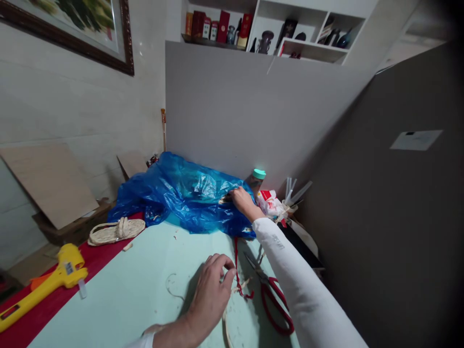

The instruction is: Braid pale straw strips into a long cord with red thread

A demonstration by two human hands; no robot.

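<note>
My right hand (243,200) reaches to the crumpled blue plastic bag (188,188) at the back of the table. Its fingers pinch at pale straw strands (224,198) that show at a fold of the bag. Closer to me, my left hand (213,287) hovers low over the table with loosely bent fingers, a gap between thumb and forefinger, and nothing visible in it. A red cord (236,256) lies just beyond its fingertips, tangled with short straw bits. Beneath its wrist side runs a pale straw strip (226,328). Red-handled scissors (270,295) lie beside my right forearm.
A yellow glue gun (61,273) and a coiled straw braid (118,230) lie on the red cloth (54,307) at left. Behind stand a green-lidded jar (258,175), a red-and-white packet (270,203) and clear sticks (290,189). A grey panel (246,106) closes off the back.
</note>
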